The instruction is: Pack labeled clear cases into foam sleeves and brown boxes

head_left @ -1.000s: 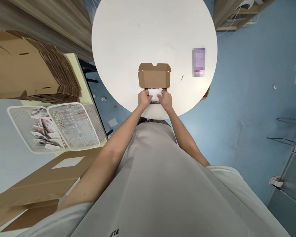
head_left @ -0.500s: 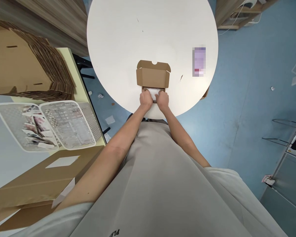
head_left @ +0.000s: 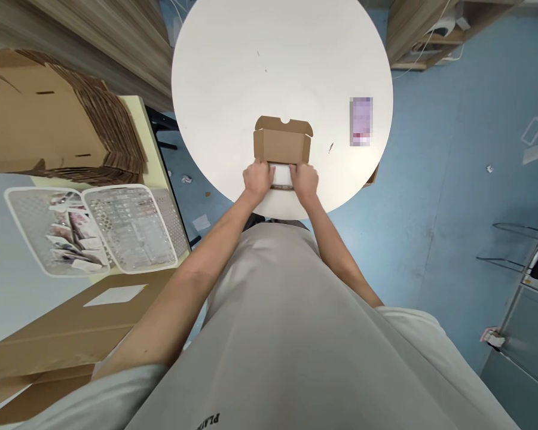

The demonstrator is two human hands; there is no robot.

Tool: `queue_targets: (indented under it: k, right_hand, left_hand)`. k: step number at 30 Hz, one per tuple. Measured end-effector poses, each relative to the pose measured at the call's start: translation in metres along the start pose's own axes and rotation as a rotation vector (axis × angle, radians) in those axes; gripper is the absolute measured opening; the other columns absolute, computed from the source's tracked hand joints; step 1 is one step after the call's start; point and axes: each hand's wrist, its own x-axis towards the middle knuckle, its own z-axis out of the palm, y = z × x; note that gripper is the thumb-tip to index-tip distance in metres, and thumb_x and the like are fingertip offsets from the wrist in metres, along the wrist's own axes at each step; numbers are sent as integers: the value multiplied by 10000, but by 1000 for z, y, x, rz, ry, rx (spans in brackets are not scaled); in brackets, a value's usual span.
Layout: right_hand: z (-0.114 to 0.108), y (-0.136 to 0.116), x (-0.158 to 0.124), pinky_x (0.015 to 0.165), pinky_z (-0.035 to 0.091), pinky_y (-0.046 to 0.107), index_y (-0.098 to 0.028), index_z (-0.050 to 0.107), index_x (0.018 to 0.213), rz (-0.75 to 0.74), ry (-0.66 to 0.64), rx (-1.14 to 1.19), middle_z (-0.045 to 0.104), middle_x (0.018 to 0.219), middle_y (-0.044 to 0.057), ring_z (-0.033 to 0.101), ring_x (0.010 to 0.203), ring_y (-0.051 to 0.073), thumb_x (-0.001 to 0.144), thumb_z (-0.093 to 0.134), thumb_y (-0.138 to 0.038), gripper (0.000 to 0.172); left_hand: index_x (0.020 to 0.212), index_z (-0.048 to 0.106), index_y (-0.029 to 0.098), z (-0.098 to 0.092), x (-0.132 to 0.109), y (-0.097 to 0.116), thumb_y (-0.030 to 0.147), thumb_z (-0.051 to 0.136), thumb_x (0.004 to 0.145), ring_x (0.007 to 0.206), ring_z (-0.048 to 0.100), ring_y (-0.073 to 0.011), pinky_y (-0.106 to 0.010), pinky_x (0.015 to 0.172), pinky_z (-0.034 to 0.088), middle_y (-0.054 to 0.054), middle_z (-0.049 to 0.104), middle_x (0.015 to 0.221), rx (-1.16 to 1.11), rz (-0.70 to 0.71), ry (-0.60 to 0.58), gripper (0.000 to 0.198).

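A small brown cardboard box [head_left: 281, 142] stands near the front edge of the round white table [head_left: 233, 83], its lid raised at the back. A white packet [head_left: 281, 174] lies inside it. My left hand [head_left: 256, 178] grips the box's left side with curled fingers. My right hand [head_left: 305, 180] grips the right side the same way. Both hands press against the white packet's ends.
A blurred purple card [head_left: 361, 121] lies on the table's right part. To the left stands a yellow table [head_left: 137, 128] with stacked flat cardboard [head_left: 63, 119] and two white trays [head_left: 94, 227] of small packets. A large carton [head_left: 67, 340] sits low left. Blue floor lies to the right.
My hands have shifted apart from the middle of the white packet to the box's two sides. The view has swayed slightly.
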Motion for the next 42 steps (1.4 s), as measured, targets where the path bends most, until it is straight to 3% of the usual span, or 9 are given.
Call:
queue_targets:
  k: [3, 5, 8, 11, 16, 25, 33, 38, 42]
  right_hand:
    - [-30, 18, 18, 1200, 535, 655, -152, 681, 1405, -120, 113, 85, 691, 1365, 250, 604, 1443, 442, 1147, 465, -670, 617]
    - [-43, 28, 36, 1245, 492, 691, -152, 630, 1493, -141, 162, 136, 662, 1458, 257, 568, 1490, 432, 1135, 436, -726, 704]
    - [-47, 33, 58, 1230, 507, 684, -125, 631, 1481, -65, 131, 203, 688, 1466, 273, 643, 1415, 408, 1104, 510, -739, 731]
    - [-40, 26, 64, 1202, 550, 623, -98, 629, 1492, 6, 59, 256, 727, 1441, 275, 721, 1318, 379, 1076, 602, -704, 735]
    - [-36, 15, 45, 1210, 556, 583, -113, 567, 1601, -14, 41, 319, 747, 1450, 247, 746, 1288, 355, 1084, 597, -676, 765]
    - [-43, 13, -11, 1124, 606, 505, -260, 406, 1754, -108, -34, 303, 719, 1513, 183, 757, 1240, 323, 1076, 551, -764, 857]
    - [-34, 32, -65, 1203, 566, 504, -241, 494, 1696, -194, -66, 282, 609, 1651, 187, 673, 1408, 320, 1152, 413, -628, 672]
    - [-22, 47, -85, 1259, 517, 581, -229, 459, 1713, -224, -124, 203, 601, 1672, 169, 604, 1492, 335, 1131, 403, -405, 610]
    - [-13, 59, -100, 1264, 506, 611, -226, 401, 1748, -239, -184, 156, 613, 1654, 182, 582, 1508, 366, 1108, 489, -440, 680]
  left_hand:
    - [1352, 685, 191, -27, 24, -13, 511, 813, 934, 1571, 449, -469, -603, 1342, 359, -221, 632, 1479, -113, 89, 156, 541]
    - [1390, 663, 196, -39, 47, -18, 462, 858, 896, 1555, 467, -451, -620, 1338, 353, -202, 628, 1489, -145, 71, 181, 594]
    - [1349, 671, 155, -44, 74, -17, 371, 848, 883, 1433, 592, -412, -602, 1286, 435, -195, 709, 1394, -159, -27, 94, 543]
    - [1359, 675, 131, -40, 79, -12, 303, 807, 892, 1320, 685, -347, -511, 1223, 520, -178, 771, 1325, -221, -40, 12, 514]
    - [1542, 604, 125, -38, 55, -8, 248, 778, 905, 1263, 750, -293, -423, 1156, 570, -192, 742, 1458, -324, -21, -14, 671]
    - [1693, 493, 232, -50, 6, -11, 456, 837, 935, 1224, 779, -313, -437, 1132, 575, -179, 729, 1503, -297, 33, -25, 862]
    - [1537, 612, 241, -48, -63, -9, 260, 637, 974, 1288, 748, -283, -391, 1089, 600, -146, 678, 1570, -274, 92, -44, 564]
    - [1402, 713, 260, -31, -90, -25, 177, 636, 887, 1323, 730, -292, -426, 1174, 560, -95, 759, 1467, -173, 70, -46, 528]
    - [1503, 678, 290, -14, -105, -38, 242, 721, 895, 1448, 666, -324, -452, 1237, 518, -90, 740, 1522, -151, 26, -29, 611]
